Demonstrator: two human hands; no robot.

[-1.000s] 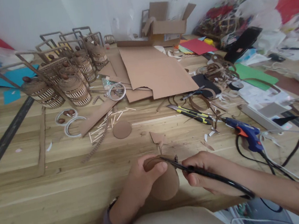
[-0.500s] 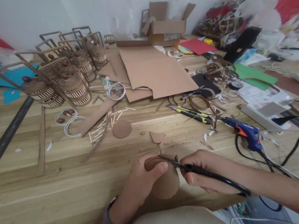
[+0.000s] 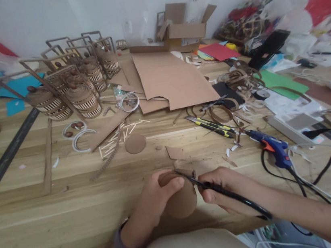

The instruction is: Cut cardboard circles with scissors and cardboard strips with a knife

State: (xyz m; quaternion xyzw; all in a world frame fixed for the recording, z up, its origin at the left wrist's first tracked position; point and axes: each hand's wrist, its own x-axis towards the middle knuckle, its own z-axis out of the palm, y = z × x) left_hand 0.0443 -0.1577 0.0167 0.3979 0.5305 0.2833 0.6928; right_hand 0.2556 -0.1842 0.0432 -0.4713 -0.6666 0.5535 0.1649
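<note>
We list the left hand [image 3: 155, 200] first: fingers closed on a brown card disc [image 3: 180, 199], thumb on its upper face, held above the near edge of the table [image 3: 44, 221]. The right hand [image 3: 219, 188] is clenched around black scissors [image 3: 204, 184], whose blades meet the disc's top rim.

Around the hands we count:
- a card offcut [image 3: 175, 152] just beyond the disc, smaller scraps beside it;
- a second, smaller disc [image 3: 135, 143] farther back, next to scattered sticks [image 3: 118, 134];
- a blue glue gun [image 3: 270, 146] to the right, its black cord [image 3: 301, 183] looping near the right forearm;
- a yellow-black knife [image 3: 211, 126] behind the gun;
- card sheets [image 3: 171, 78] and a box [image 3: 185, 28] at the back;
- slatted card baskets [image 3: 72, 91] back left.

Open room: we see bare wood left of the left hand, out to a dark strip [image 3: 5, 159]. The right side is crowded with cord, paper and tools. The near table edge lies under both wrists.
</note>
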